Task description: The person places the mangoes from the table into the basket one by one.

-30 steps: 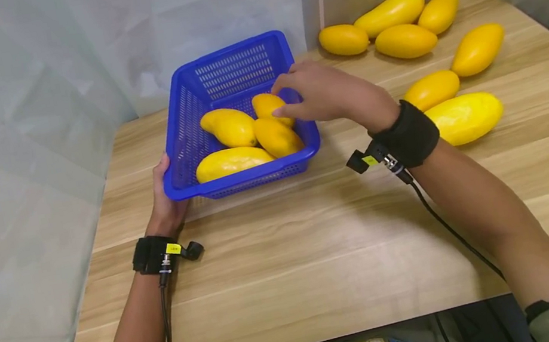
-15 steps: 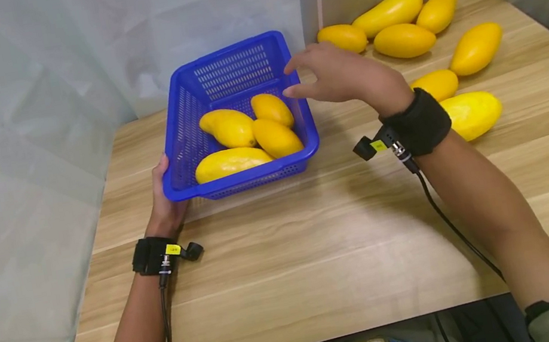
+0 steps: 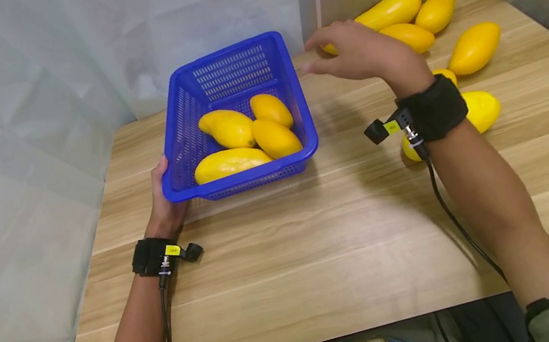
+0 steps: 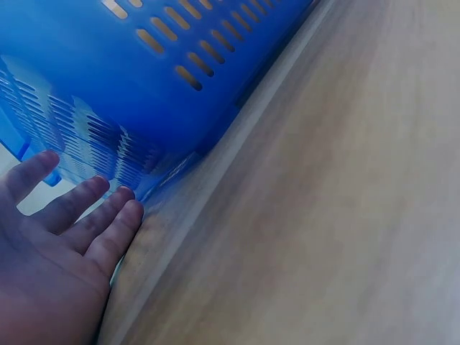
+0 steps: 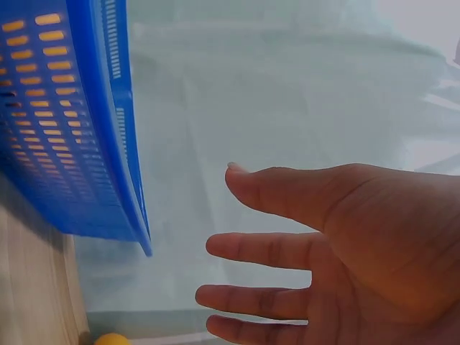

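A blue slotted basket [image 3: 235, 68] stands at the table's back left with several yellow mangoes [image 3: 226, 129] inside. My left hand [image 3: 165, 204] rests against its front-left corner; the left wrist view shows the straight fingers [image 4: 93, 215] lying along the basket wall [image 4: 144, 86]. Over the table, right of the basket, my right hand [image 3: 360, 50] hovers empty with its fingers spread near the loose mangoes [image 3: 391, 9]. Its bare palm [image 5: 345, 251] appears in the right wrist view, beside the basket's edge [image 5: 118, 144].
Several more mangoes lie at the back right of the wooden table [image 3: 320, 248], among them one [image 3: 474, 47] near the right edge and one [image 3: 482, 109] partly behind my wrist. Pale curtains close off the back and left.
My right hand has left the mangoes in the basket, risen, and moved right and back toward the loose pile, holding nothing. The left hand and the basket have stayed put.
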